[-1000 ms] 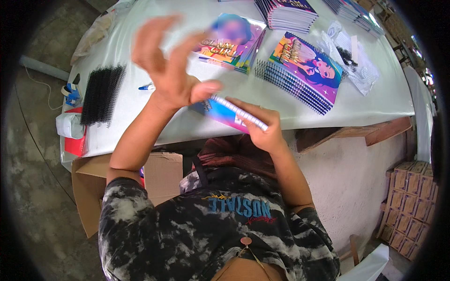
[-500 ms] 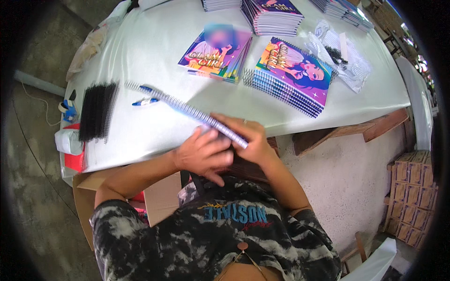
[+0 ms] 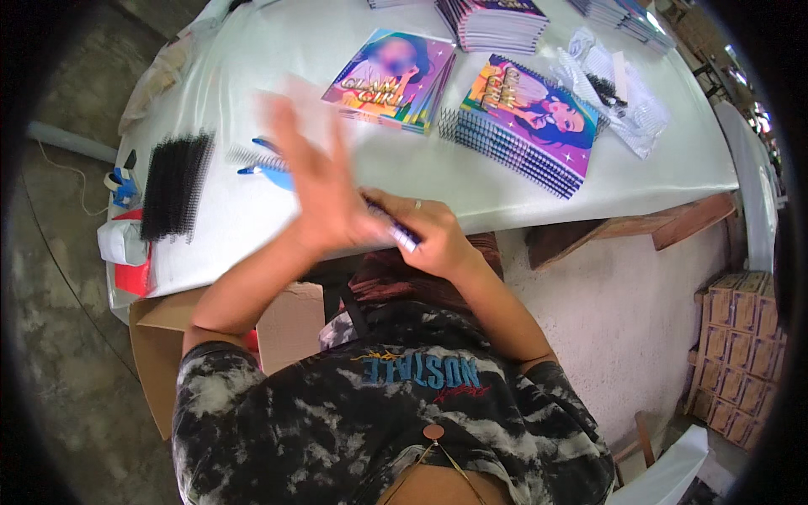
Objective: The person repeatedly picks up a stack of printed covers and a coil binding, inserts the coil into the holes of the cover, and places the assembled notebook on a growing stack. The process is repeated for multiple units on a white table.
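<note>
My right hand (image 3: 431, 231) is closed round the near end of a spiral notebook (image 3: 406, 238), held edge-on above the table's front edge. A loose coil end (image 3: 252, 157) sticks out past the notebook's far end. My left hand (image 3: 316, 189) is raised over the notebook with fingers spread and smeared by motion, hiding most of it; whether the palm touches it I cannot tell. Beside the coil end lies a blue pen (image 3: 249, 171), partly covered. A bundle of black spiral coils (image 3: 177, 187) lies to the left.
A stack of coil-bound notebooks (image 3: 539, 118) and a smaller pile of colourful notebooks (image 3: 391, 76) lie on the white-covered table (image 3: 665, 181). More stacks (image 3: 497, 29) stand behind. A plastic bag (image 3: 635, 122) lies right, a tape dispenser (image 3: 124, 185) left. An open carton (image 3: 160, 337) stands below.
My left hand has swung up and away to the left, its fingers spreading. My right hand has shifted slightly left and keeps hold of the notebook.
</note>
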A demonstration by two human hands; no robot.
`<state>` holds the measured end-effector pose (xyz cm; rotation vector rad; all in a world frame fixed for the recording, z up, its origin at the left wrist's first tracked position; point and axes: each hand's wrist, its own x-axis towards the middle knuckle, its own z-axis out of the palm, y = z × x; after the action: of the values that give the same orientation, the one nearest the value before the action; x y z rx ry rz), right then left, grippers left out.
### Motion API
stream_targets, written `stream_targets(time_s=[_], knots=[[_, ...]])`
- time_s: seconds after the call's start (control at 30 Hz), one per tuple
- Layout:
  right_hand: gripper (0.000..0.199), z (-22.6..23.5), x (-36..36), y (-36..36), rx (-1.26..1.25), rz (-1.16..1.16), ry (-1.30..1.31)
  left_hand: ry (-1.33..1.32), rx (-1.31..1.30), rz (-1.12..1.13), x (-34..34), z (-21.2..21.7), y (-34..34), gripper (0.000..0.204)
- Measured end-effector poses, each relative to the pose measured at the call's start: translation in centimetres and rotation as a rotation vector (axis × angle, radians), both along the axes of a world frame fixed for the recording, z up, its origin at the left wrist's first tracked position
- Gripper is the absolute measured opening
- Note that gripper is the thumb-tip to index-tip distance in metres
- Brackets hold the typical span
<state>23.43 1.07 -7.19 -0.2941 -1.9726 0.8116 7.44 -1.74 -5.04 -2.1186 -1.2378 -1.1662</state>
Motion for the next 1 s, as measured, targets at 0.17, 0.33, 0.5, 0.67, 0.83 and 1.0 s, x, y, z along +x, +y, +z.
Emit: stream_targets(time_s=[0.17,0.33,0.5,0.67,0.83,1.0], knots=[[0.047,-0.2,0.7,0.6,-0.107,0.015,0.051,0.247,0.032,-0.238,0.9,-2.2,-2.1,0.099],[0.046,-0.5,0.2,0.1,-0.015,-0.030,0.003,-0.035,-0.056,-0.156,1.9,-2.4,-1.3,0.099],[0.046,-0.4,0.0,0.1,-0.020,-0.030,0.013,0.020,0.176,-0.125,1.4,-2.0,-1.8,0.105],[0.054,-0.3,-0.2,0.3,-0.139,0.024,0.001,0.172,-0.234,-0.116,2.1,-3.5,-3.1,0.102],[0.067,2.6,-1.5,-1.3,-0.077,0.024,0.276,-0.453,-0.463,-0.325,4.3,2.2,-4.8,0.065],[0.045,9.3,1.8,-1.7,0.161,-0.259,-0.266,-0.959,-0.514,-0.158,3.2,6.5,-5.2,0.027]])
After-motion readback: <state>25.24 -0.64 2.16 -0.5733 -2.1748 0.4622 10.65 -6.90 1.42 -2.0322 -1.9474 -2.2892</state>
